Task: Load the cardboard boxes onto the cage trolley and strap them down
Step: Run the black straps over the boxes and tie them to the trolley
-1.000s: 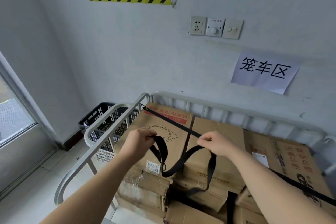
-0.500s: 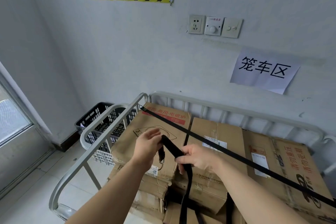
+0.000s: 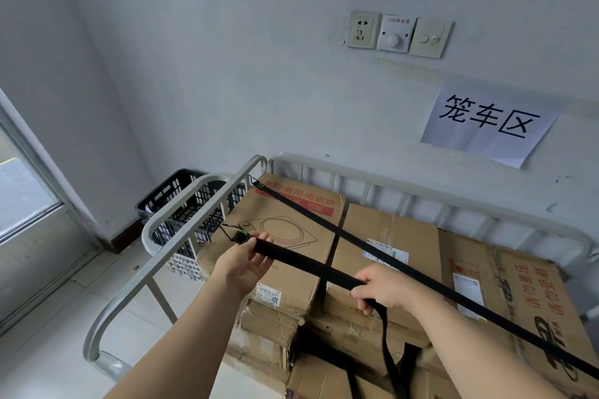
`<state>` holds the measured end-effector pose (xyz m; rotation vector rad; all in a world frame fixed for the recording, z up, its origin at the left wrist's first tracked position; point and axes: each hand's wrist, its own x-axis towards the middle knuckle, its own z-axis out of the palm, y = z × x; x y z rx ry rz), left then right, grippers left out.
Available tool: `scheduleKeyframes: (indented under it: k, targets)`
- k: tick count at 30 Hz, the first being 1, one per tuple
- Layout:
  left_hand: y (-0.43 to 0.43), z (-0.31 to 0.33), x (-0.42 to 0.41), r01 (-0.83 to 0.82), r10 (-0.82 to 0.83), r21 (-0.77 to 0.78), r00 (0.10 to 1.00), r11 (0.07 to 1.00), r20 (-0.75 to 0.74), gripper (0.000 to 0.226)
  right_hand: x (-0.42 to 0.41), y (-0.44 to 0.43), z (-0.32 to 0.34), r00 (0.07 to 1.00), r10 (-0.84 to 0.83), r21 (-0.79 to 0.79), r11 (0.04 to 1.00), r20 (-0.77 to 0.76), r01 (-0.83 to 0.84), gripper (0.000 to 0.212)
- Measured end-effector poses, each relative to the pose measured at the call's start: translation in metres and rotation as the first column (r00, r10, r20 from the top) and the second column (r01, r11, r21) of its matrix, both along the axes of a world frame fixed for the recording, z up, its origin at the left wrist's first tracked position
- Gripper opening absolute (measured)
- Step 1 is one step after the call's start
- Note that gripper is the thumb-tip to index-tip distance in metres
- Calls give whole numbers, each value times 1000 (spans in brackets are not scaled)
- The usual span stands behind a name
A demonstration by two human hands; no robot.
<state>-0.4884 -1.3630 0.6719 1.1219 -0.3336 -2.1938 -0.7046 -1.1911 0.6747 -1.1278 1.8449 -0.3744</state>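
1. Left hand point(image 3: 243, 264) pinches the hook end of the loose strap point(image 3: 308, 264). Right hand point(image 3: 385, 290) is fisted round it further along.
2. Hands apart, webbing taut between them, probably to keep it flat and untwisted.
3. Hook point(image 3: 238, 234) faces the left rail of the cage trolley point(image 3: 421, 194), the likely anchor.
4. Slack tail drops from the right fist, near side.
5. 1 fixed strap point(image 3: 486, 312) crosses the stacked cardboard boxes point(image 3: 389, 236) diagonally, hooked far-left.
6. Black crate point(image 3: 181, 201) sits beyond the left rail.
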Motion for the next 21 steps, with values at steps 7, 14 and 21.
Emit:
scheduleKeyframes:
  k: [7, 14, 21]
  targets:
    - [0, -20, 10, -85, 89, -54, 993, 995, 83, 30, 4, -17, -13, 999, 28, 22, 999, -45, -27, 12]
    - [-25, -44, 37, -131, 122, 80, 987, 988, 106, 35, 23, -56, -29, 995, 95, 68, 993, -1, -95, 24]
    - [-89, -81, 35, -40, 26, 106, 990, 994, 137, 31, 28, -112, -44, 1000, 31, 80, 996, 8, -31, 39]
